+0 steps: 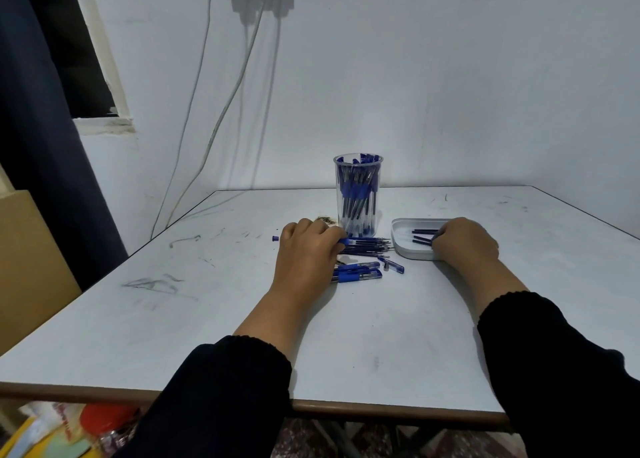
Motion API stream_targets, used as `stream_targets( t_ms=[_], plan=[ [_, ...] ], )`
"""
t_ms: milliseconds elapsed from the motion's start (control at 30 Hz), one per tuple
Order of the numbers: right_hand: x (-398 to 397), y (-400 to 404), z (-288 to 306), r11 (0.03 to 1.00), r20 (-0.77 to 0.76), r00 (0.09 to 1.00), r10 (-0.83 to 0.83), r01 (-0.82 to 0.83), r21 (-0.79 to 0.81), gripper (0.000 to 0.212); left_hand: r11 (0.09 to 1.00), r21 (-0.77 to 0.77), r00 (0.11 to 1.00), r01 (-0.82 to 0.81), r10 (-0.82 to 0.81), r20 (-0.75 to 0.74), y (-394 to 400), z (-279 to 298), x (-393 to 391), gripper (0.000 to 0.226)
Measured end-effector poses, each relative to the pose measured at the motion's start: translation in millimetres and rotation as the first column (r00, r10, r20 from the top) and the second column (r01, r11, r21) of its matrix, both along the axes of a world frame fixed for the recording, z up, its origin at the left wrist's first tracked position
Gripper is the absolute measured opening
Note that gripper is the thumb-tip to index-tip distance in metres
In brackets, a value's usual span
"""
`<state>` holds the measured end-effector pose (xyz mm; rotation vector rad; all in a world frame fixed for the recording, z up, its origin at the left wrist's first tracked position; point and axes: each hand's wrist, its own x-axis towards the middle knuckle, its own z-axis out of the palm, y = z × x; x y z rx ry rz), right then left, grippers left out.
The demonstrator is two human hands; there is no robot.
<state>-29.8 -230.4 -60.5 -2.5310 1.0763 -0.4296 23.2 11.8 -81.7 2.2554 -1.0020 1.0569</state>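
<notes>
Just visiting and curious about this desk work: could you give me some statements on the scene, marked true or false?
The clear plastic cup of blue pens stands upright. True.
The right hand grips that cup. False: it reaches into the shallow white tray, at the thin dark refills there.
The left hand lies at the loose refill pile on the white table. True.
The tray sits left of the cup. False: right of it.

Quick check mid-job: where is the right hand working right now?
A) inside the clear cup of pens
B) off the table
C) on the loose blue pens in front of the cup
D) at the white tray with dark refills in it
D: the right hand lies over the white tray, with its fingers at the dark refills in it.
</notes>
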Motion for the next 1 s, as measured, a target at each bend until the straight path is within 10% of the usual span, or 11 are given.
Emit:
stream_targets(
  t_ms=[300,633,1000],
  plan=[
    [-4.6,7.0,4.1,0.992,0.18,0.978,0.102,-0.087,-0.089,0.027,1.0,-0.015,1.0,-0.008,0.008,-0.004,0.6,1.5,-1.0,0.011],
    [-10.0,38.8,8.2,0.752,0.316,0.682,0.659,-0.587,-0.299,0.015,0.999,-0.029,0.999,-0.027,0.025,-0.045,2.4,1.8,2.3,0.009],
    [-8.8,37.1,2.2,0.763,0.29,0.708,0.644,-0.565,-0.315,0.016,0.999,-0.047,0.999,-0.023,0.022,-0.034,2.7,2.6,1.6,0.008]
  ],
)
